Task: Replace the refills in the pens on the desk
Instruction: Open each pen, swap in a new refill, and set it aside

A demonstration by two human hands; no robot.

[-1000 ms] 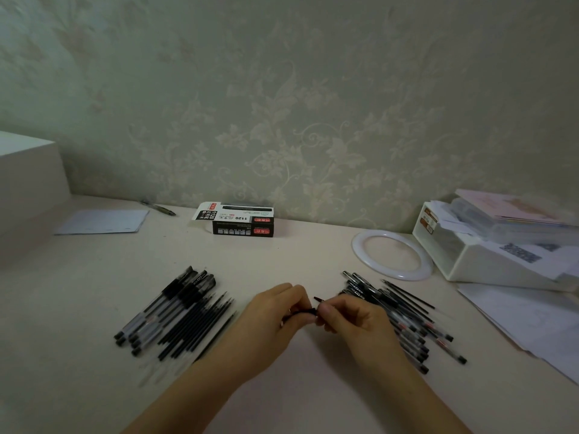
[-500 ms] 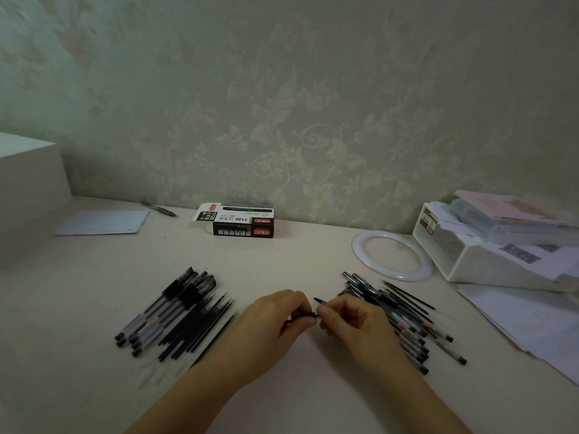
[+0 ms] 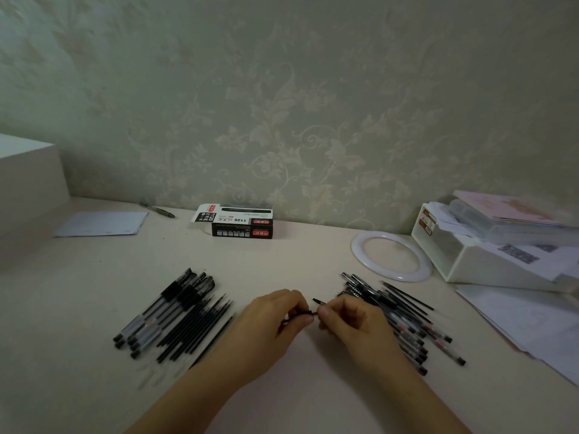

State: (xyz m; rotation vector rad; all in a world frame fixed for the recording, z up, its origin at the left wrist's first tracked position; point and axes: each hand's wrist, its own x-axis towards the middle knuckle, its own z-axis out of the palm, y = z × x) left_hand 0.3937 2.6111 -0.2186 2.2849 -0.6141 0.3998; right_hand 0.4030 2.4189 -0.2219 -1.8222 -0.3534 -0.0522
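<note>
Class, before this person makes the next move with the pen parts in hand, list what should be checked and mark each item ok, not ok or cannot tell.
1. Left hand grips a dark pen part: ok.
2. Right hand pinches a thin dark piece: ok.
3. The two pieces are lined up end to end: cannot tell, fingers hide the joint.
4. Loose refills lie within reach on the left: ok.
5. Pile of pens on the right lies on the desk, away from the edge: ok.
6. Which pile is finished: cannot tell.
</note>
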